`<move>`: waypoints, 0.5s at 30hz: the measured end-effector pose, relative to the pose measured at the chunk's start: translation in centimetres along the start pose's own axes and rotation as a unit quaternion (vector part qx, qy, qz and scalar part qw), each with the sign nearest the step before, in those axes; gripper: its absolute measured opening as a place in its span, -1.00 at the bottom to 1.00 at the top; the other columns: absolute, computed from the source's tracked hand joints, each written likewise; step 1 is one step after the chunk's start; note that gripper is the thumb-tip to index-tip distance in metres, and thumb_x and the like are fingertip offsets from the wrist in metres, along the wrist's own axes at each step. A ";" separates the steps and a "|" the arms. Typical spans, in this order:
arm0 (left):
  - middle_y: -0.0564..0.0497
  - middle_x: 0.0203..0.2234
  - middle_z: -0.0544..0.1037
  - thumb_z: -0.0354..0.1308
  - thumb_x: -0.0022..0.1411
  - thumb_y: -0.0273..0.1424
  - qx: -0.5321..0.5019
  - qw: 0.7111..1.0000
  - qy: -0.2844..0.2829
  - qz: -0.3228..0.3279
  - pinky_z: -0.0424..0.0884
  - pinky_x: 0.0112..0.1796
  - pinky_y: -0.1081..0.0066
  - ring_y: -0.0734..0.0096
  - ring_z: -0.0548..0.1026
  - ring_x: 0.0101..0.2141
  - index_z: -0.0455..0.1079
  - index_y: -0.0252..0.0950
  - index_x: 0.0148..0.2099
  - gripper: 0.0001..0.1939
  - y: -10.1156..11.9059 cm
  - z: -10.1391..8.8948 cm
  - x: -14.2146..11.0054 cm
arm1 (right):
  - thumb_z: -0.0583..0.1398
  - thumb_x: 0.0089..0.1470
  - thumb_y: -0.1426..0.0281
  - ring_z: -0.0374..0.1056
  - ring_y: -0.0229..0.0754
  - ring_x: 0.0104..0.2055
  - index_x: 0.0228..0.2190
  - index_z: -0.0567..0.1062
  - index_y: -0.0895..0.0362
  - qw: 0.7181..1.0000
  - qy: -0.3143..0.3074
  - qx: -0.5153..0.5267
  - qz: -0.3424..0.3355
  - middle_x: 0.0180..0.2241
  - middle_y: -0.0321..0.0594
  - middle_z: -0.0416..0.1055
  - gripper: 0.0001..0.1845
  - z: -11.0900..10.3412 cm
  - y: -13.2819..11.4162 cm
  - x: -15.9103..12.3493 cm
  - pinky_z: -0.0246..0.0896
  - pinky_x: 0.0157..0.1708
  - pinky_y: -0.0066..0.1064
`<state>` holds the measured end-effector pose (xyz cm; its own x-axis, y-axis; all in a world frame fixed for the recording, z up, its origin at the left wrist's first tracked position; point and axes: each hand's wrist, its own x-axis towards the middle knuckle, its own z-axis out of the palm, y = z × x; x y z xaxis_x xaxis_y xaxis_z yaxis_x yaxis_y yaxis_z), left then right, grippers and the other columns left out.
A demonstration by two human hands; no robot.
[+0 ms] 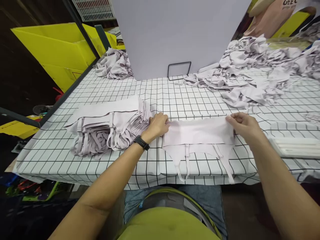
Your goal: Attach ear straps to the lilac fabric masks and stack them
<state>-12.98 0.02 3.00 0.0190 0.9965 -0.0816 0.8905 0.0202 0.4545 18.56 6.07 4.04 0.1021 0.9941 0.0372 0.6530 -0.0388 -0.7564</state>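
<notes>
A pale lilac strappy top (200, 131) lies spread flat on the checked cloth in front of me, its thin straps hanging toward the table's front edge. My left hand (159, 124), with a black band on the wrist, pinches its upper left corner. At the upper right corner, my right hand (243, 124) has thumb and fingers closed on the fabric edge. Just left of my left hand sits a neat stack of matching folded tops (110, 123), straps bunched along its near side.
Loose lilac garments lie heaped at the right (260, 80) and in a smaller pile (115, 63) at back left. A tall pale board (180, 33) with a black wire frame (179, 70) stands behind. White plastic pieces (297, 147) lie right; a yellow box (57, 50) stands left.
</notes>
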 end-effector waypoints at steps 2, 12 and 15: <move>-0.13 -0.21 0.49 0.15 0.18 -0.51 -0.018 1.000 0.011 0.005 0.33 -0.09 0.13 0.11 0.44 -0.11 0.37 -0.31 -0.33 -0.96 -0.1 -0.4 0.0 | 0.28 0.11 0.32 0.27 -0.25 -0.44 -0.39 0.48 0.11 0.997 -0.018 0.074 0.005 -0.48 -0.27 0.42 -0.87 -0.7 -0.2 -0.7 0.17 -0.38 -0.34; 0.09 -0.60 0.45 0.19 0.00 -0.55 -0.320 0.941 0.109 0.001 0.20 -0.51 0.49 0.52 0.33 -0.56 0.44 -0.35 -0.39 -0.94 1.4 -4.4 -2.0 | 0.39 0.01 0.46 0.47 -0.15 -0.19 -0.29 0.65 0.20 0.977 0.052 0.206 0.017 -0.25 -0.08 0.59 -0.85 -5.6 -4.4 -4.1 0.31 0.01 -0.20; 0.05 -0.57 0.49 0.19 -0.02 -0.58 -0.377 0.916 0.138 0.015 0.20 -0.52 0.51 0.53 0.36 -0.55 0.47 -0.37 -0.37 -0.89 1.9 -6.3 -2.3 | 0.46 -0.07 0.36 0.49 -0.05 -0.10 -0.32 0.68 0.11 0.975 0.099 0.198 -0.009 -0.20 -0.06 0.61 -0.79 -7.1 -6.3 -5.0 0.30 0.08 -0.11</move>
<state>-14.18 -1.71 9.65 -0.1702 0.9780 0.1209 0.3223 -0.0607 0.9447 19.28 0.67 13.24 0.2623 0.9536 0.1476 0.3180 0.0590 -0.9463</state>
